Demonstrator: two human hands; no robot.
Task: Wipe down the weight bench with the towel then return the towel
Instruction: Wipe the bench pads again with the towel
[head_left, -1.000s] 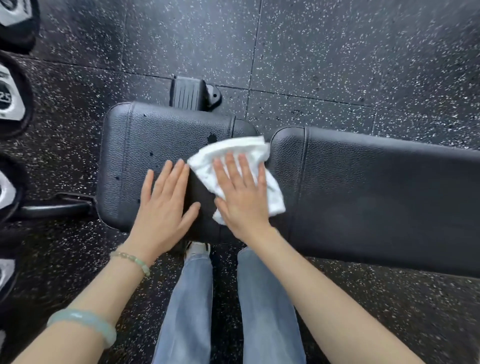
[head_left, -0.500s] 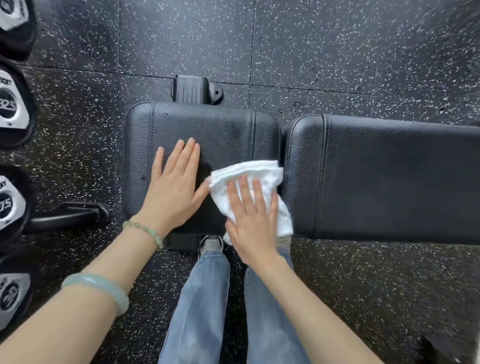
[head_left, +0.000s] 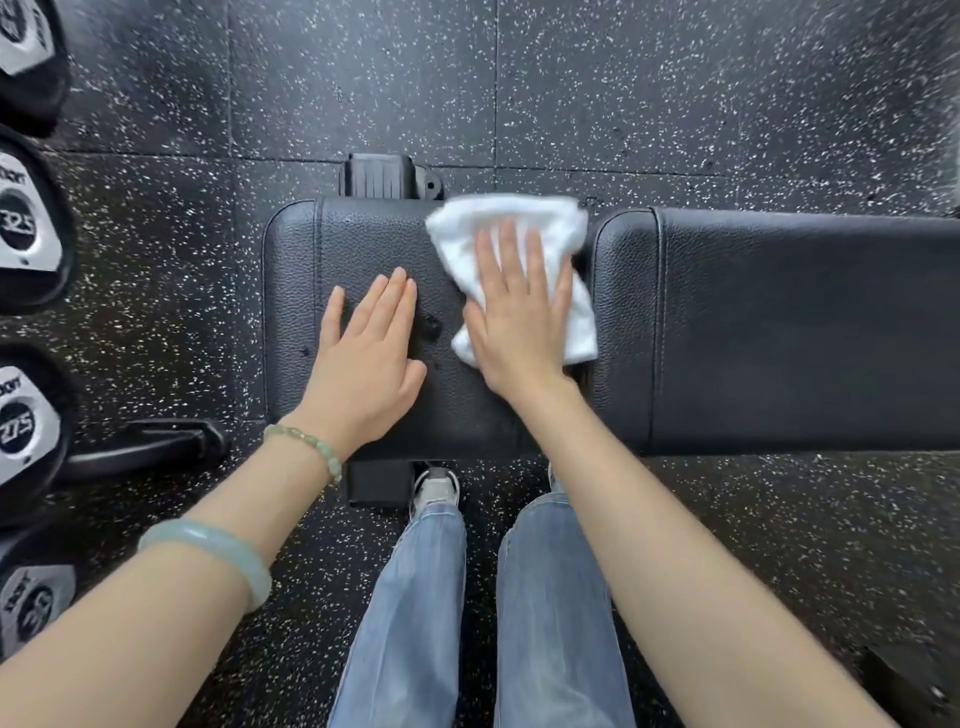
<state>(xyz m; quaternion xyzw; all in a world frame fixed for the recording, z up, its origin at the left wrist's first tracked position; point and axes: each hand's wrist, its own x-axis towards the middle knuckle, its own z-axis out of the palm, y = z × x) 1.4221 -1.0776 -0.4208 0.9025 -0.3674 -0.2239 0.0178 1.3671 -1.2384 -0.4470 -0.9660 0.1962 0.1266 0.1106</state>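
Wiping is the step in hand. The right hand lies flat, fingers straight and a little spread, pressing the crumpled white cloth towel down on the black leather weight bench. The towel sits at the far right corner of the short seat pad. The left hand rests flat on the same pad, fingers straight and close together, holding nothing. Next, I think, the towel should slide over the gap onto the long back pad, kept pressed flat.
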